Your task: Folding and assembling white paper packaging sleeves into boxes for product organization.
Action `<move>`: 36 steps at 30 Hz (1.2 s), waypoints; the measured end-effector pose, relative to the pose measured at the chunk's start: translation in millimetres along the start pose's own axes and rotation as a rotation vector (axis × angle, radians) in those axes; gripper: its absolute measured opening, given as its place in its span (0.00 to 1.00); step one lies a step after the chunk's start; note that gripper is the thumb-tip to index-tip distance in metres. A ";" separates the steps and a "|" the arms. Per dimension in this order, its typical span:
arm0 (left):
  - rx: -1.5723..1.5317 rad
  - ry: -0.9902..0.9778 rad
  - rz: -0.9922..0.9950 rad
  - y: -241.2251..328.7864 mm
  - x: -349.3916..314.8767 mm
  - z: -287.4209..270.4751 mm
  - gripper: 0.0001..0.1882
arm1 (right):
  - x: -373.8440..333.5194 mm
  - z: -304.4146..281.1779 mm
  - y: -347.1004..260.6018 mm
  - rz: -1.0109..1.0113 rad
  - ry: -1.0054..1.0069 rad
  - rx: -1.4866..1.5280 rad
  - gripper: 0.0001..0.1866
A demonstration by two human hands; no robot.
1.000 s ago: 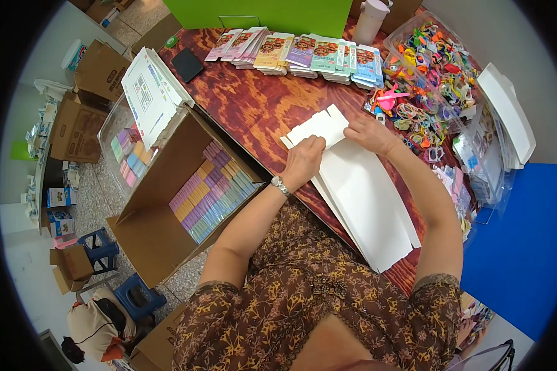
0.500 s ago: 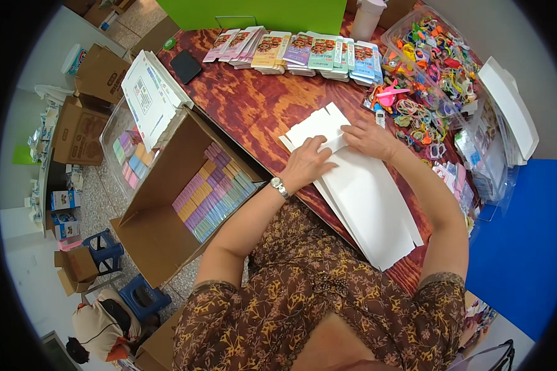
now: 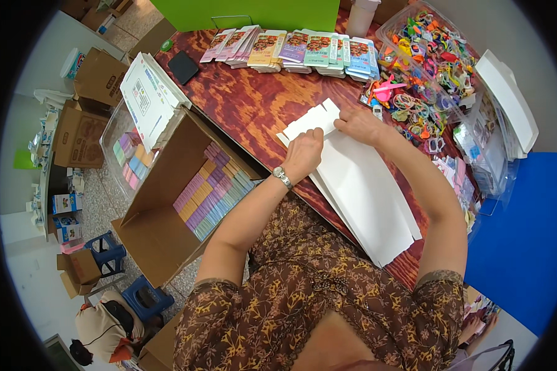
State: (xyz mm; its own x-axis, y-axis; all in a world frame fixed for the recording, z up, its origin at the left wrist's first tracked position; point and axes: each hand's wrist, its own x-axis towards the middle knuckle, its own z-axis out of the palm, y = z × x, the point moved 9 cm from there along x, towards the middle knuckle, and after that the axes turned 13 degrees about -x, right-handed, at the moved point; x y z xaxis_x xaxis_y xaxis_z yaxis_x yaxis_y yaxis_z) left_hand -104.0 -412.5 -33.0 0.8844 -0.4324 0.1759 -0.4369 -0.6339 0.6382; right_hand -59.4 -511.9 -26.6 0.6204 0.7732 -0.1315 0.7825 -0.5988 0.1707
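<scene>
The left hand (image 3: 304, 154), with a silver watch (image 3: 282, 178) at its wrist, has its fingers bent and drawn together, pinching the white card (image 3: 368, 204) along a fold near its far end; just beside it the right hand (image 3: 357, 125) pinches the same fold toward its other end, thumb and fingertips close together; the card, in more than one layer, lies on the red-brown marbled table (image 3: 254, 102) beneath both hands and runs from them back toward the patterned top (image 3: 319, 284); left of the left hand, a brown cardboard box (image 3: 155, 244) stands open to my view, with rows of small pastel packs (image 3: 211, 193) inside; to the right of the right hand and a little past it lie a pink plastic piece (image 3: 388, 91) and loose coloured bands (image 3: 414, 116); beyond both hands, flat little cartons (image 3: 266, 51) overlap in a row, with a dark flat object (image 3: 183, 67) off to their left; past the right hand, a clear tub (image 3: 387, 37) brims with bright trinkets (image 3: 430, 52); farther out, behind the cartons, rises a green panel (image 3: 254, 13); well away to the left hand's left, blue stools (image 3: 147, 298) stand on the speckled floor.
</scene>
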 end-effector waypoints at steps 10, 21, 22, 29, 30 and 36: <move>-0.020 -0.268 -0.005 9.7 8.9 2.7 0.11 | 8.0 -18.6 -16.5 -0.151 -0.033 -0.156 0.05; 0.037 -0.269 0.075 15.2 7.6 -2.0 0.13 | 5.9 -27.6 -27.5 -0.141 0.058 -0.219 0.08; 0.039 -0.268 0.077 14.4 7.9 -4.7 0.13 | 5.8 -26.8 -28.6 -0.151 0.031 -0.197 0.08; 0.107 -0.217 0.113 26.0 2.9 -9.7 0.12 | 5.1 -30.4 -29.8 -0.113 0.038 -0.173 0.06; 0.134 -0.183 0.129 27.9 2.3 -10.8 0.12 | 3.3 -33.0 -31.3 -0.104 0.080 -0.199 0.05; 0.125 -0.177 0.099 27.9 4.8 -7.5 0.12 | -6.5 -31.6 -28.7 -0.062 0.183 -0.226 0.06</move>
State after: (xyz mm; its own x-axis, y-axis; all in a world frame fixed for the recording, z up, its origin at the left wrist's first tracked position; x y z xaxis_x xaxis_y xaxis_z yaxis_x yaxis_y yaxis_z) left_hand -110.7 -427.4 -8.7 0.7984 -0.5951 0.0913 -0.5466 -0.6528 0.5245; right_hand -87.5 -493.1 0.2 0.5357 0.8440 0.0259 0.7743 -0.5032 0.3837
